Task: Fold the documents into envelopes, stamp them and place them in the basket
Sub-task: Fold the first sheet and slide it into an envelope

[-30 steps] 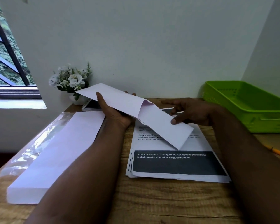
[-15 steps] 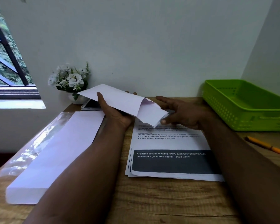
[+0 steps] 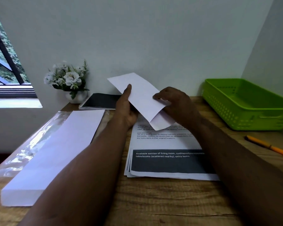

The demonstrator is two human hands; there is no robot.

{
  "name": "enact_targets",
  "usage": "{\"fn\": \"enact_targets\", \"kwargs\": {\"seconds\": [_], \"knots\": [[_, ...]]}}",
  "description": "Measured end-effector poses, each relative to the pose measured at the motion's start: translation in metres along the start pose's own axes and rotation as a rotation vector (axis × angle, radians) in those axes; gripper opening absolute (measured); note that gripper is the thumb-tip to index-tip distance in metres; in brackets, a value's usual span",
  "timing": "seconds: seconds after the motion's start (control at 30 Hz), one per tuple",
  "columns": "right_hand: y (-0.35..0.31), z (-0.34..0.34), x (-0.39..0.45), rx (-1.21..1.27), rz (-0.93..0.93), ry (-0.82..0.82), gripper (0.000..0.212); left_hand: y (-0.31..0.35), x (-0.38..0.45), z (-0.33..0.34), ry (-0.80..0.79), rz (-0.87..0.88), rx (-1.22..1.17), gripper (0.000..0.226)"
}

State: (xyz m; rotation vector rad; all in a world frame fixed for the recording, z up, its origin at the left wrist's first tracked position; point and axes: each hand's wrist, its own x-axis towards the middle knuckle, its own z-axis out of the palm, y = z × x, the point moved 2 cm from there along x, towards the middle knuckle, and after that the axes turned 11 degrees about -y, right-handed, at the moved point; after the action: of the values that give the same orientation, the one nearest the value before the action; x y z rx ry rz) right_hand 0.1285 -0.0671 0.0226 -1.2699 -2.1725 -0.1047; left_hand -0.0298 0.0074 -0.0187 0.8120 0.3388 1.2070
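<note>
Legible text was found only on the top sheet of the printed documents (image 3: 167, 144) lying on the wooden desk (image 3: 153, 201). White lettering on the sheet's dark band read "Available section of living room, cushions/foot…", the line's end blurred, then "table/books (scattered nearby), extra items". Small black print above it read in part "Set up a reading nook by placing cushions" and "any extra items to their original locations". The remaining lines were too blurred to read.
</note>
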Motion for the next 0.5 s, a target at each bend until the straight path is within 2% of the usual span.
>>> {"fn": "enact_targets", "kwargs": {"seconds": [0.1, 0.17, 0.2, 0.27, 0.33, 0.37, 0.4, 0.47, 0.5], "knots": [[0.008, -0.016, -0.012, -0.198, -0.130, -0.185, 0.038, 0.003, 0.001, 0.001, 0.153, 0.053, 0.273, 0.024], [0.018, -0.019, -0.029, -0.289, -0.196, -0.195, 0.034, -0.002, 0.000, 0.006, 0.167, 0.026, 0.472, 0.021], [0.022, -0.016, -0.036, -0.273, -0.209, -0.213, 0.033, -0.005, 0.001, 0.006, 0.178, 0.001, 0.575, 0.022], [0.027, -0.005, -0.048, -0.096, -0.107, -0.388, 0.039, -0.006, 0.002, 0.002, 0.234, -0.001, 0.849, 0.027], [0.029, -0.002, -0.051, 0.071, 0.086, -0.579, 0.043, -0.001, 0.003, -0.002, 0.281, 0.057, 1.300, 0.056], [0.030, -0.003, -0.051, 0.131, 0.146, -0.628, 0.044, 0.000, 0.002, 0.000, 0.273, 0.097, 1.450, 0.065], [0.029, -0.005, -0.052, 0.172, 0.176, -0.662, 0.047, 0.002, -0.001, 0.005, 0.241, 0.135, 1.515, 0.063], [0.024, -0.010, -0.053, 0.173, 0.176, -0.755, 0.060, 0.001, -0.008, 0.017, 0.116, 0.126, 1.513, 0.043], [0.021, -0.011, -0.053, 0.150, 0.168, -0.804, 0.066, -0.001, -0.012, 0.022, 0.033, 0.064, 1.498, 0.032]]}}
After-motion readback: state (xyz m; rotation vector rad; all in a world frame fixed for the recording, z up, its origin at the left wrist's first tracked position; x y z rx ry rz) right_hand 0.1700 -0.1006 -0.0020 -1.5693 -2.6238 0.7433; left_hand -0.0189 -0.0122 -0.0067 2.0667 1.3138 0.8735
